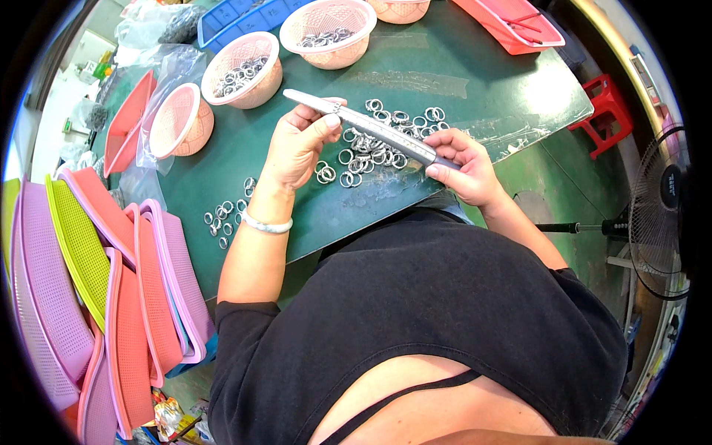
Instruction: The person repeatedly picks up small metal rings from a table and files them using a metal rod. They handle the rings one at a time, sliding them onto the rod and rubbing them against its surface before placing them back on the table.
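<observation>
A tapered metal ring mandrel (386, 132) is held slantwise above the green table (311, 215), its pale narrow end to the upper left. My right hand (473, 169) is closed around the dark handle. On the narrower part sits a silver ring (337, 110), pinched between the thumb and fingers of my left hand (300, 144). Beneath the mandrel lies a loose pile of silver rings (371, 157), partly hidden by it and my hands. Left of my left forearm, a smaller group of rings (222, 215) is scattered on the table.
Pink baskets holding rings (256, 93) stand along the far side, with another pink basket (196, 132) at the left. A blue tray (230, 28) and a red tray (523, 38) lie beyond. Stacked coloured baskets (74, 252) fill the left. Right are a red stool (610, 117) and fan (656, 211).
</observation>
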A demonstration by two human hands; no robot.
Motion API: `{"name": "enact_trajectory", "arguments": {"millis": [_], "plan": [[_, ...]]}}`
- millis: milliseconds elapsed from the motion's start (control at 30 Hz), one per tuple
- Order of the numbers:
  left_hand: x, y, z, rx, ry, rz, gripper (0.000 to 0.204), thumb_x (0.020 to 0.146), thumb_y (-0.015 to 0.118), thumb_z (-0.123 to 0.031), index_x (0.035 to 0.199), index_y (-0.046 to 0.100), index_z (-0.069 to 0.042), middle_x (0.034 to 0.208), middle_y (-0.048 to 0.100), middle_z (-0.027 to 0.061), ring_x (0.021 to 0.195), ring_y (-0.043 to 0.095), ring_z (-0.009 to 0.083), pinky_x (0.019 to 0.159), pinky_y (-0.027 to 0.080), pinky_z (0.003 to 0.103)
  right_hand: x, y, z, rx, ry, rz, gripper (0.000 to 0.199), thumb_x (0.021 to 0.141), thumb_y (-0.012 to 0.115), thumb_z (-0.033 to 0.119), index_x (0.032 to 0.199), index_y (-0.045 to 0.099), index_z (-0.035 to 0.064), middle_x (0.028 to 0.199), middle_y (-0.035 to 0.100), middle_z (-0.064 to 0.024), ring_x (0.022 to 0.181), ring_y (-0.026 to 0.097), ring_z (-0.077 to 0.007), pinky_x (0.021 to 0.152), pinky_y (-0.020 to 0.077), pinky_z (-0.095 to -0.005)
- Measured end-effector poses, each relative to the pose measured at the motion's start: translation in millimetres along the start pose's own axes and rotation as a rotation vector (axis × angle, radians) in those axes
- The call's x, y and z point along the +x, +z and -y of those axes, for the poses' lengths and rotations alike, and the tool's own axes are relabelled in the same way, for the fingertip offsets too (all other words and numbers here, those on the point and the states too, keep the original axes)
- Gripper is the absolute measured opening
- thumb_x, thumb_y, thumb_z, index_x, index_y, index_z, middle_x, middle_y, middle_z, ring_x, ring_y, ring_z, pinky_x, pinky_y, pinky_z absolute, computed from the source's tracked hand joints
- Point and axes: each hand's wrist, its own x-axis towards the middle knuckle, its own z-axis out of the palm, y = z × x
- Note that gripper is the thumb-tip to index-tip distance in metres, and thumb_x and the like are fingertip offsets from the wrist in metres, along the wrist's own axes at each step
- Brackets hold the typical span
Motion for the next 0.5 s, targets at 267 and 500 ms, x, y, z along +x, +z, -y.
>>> {"name": "enact_trajectory", "arguments": {"millis": [267,500], "plan": [[4.0,-0.5,-5.2,0.154,0.323,-0.218,0.022,0.077,0.058,-0.002,0.098,0.054,0.004,0.082,0.055,0.0037,0.066,0.048,0.0102,0.061,0.04,0.022,0.0,-0.9,3.0,-0.004,0.035,-0.012,0.033,0.075,0.058,-0.001,0.105,0.045,-0.0034,0.097,0.055,-0.0087,0.09,0.052,-0.0114,0.076,0.0413,-0.0226],[4.6,-10.4,-9.2,-0.003,0.361,-0.29,0.017,0.077,0.057,-0.001,0.094,0.056,0.001,0.082,0.058,0.0056,0.068,0.052,0.0115,0.062,0.042,0.022,0.0,3.5,6.1,0.001,0.033,-0.053,0.035,0.073,0.057,-0.002,0.106,0.045,-0.001,0.089,0.058,-0.0065,0.068,0.049,-0.0036,0.052,0.0354,-0.0138]]}}
